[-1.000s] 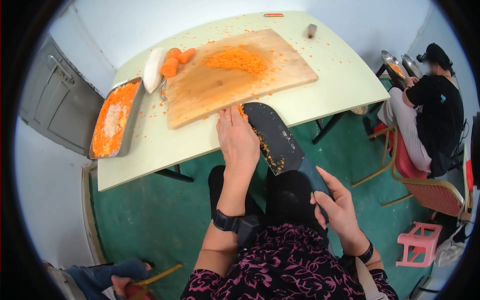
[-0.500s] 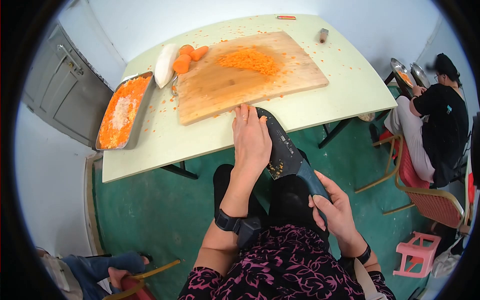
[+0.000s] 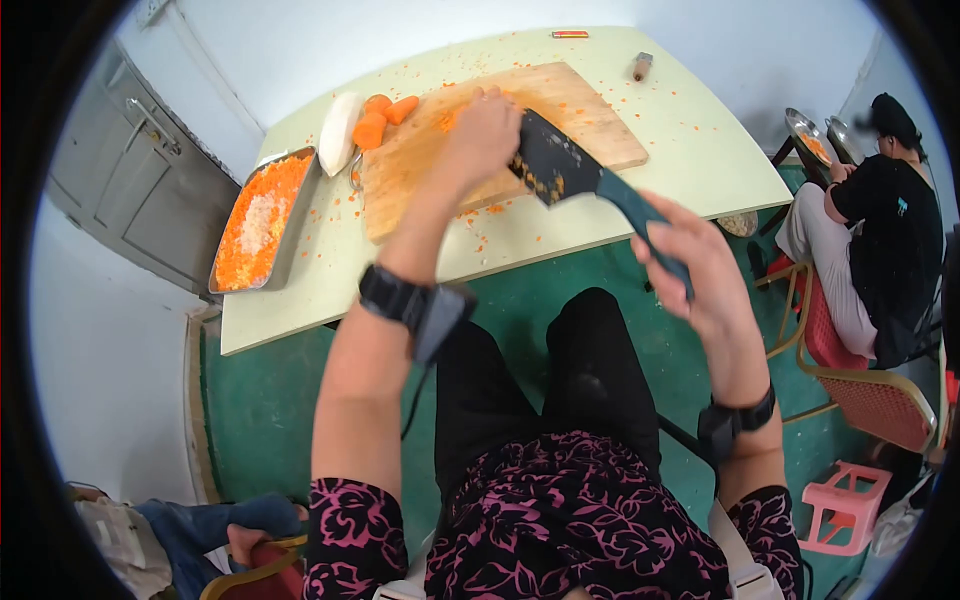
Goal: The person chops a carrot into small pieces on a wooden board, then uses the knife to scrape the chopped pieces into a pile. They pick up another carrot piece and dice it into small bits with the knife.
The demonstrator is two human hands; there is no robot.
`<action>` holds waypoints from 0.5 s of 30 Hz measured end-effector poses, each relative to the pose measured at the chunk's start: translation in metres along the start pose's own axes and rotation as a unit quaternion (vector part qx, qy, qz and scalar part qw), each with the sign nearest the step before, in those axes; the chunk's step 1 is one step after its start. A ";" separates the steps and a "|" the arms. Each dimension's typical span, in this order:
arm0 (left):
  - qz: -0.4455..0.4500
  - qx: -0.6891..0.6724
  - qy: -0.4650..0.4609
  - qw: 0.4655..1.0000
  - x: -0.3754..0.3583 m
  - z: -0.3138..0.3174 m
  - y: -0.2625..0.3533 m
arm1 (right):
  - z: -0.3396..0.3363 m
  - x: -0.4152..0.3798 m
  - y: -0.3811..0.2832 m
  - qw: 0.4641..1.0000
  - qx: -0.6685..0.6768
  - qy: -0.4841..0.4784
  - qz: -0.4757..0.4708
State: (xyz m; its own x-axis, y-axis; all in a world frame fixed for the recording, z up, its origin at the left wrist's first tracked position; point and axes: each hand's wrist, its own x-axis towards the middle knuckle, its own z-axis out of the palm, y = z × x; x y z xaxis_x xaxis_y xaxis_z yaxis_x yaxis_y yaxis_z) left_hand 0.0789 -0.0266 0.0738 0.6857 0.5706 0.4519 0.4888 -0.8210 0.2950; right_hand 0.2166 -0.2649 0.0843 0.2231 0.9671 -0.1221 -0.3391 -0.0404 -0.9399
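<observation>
My right hand [image 3: 700, 260] grips the dark handle of a black cleaver [image 3: 555, 165], raised above the wooden cutting board [image 3: 590, 120] with bits of chopped carrot stuck to its blade. My left hand [image 3: 480, 135] is over the middle of the board, fingers together against the blade's left side, covering the heap of chopped carrot. Whole carrot pieces [image 3: 380, 118] and a white radish [image 3: 338, 132] lie at the board's far left corner.
A metal tray [image 3: 262, 215] of chopped carrot and radish sits on the pale green table [image 3: 690, 160] at the left. Carrot bits are scattered over the table. A seated person [image 3: 880, 230] works at the right beside a pink stool [image 3: 838, 505]. Another person's hand [image 3: 245, 540] shows at the bottom left.
Both hands rose from the table's near edge to over the board. The cleaver came up with them, and my left hand now hides the carrot heap.
</observation>
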 end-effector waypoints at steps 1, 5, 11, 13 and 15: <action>0.020 0.012 -0.035 0.999 0.011 0.001 -0.021 | -0.009 0.016 -0.003 1.000 0.016 -0.019 0.000; -0.193 -0.109 -0.087 0.971 0.019 0.005 -0.078 | -0.033 0.030 0.005 1.000 0.013 0.006 -0.001; -0.213 -0.132 -0.016 0.968 -0.009 -0.015 -0.055 | -0.052 -0.052 0.031 0.989 -0.050 0.122 -0.065; -0.204 -0.071 0.030 0.976 -0.037 -0.019 -0.034 | -0.054 -0.069 0.041 0.984 -0.059 0.159 -0.047; -0.106 0.005 0.127 0.986 -0.071 -0.005 -0.039 | -0.053 -0.076 0.048 0.982 -0.049 0.178 -0.041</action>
State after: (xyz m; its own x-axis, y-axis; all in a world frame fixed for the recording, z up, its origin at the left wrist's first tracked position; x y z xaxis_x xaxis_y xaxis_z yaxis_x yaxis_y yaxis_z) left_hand 0.0086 -0.0349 0.0344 0.4108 0.7056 0.5773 0.6133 -0.6824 0.3977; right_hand 0.2321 -0.3536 0.0316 0.5573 0.8197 -0.1323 -0.2218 -0.0066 -0.9751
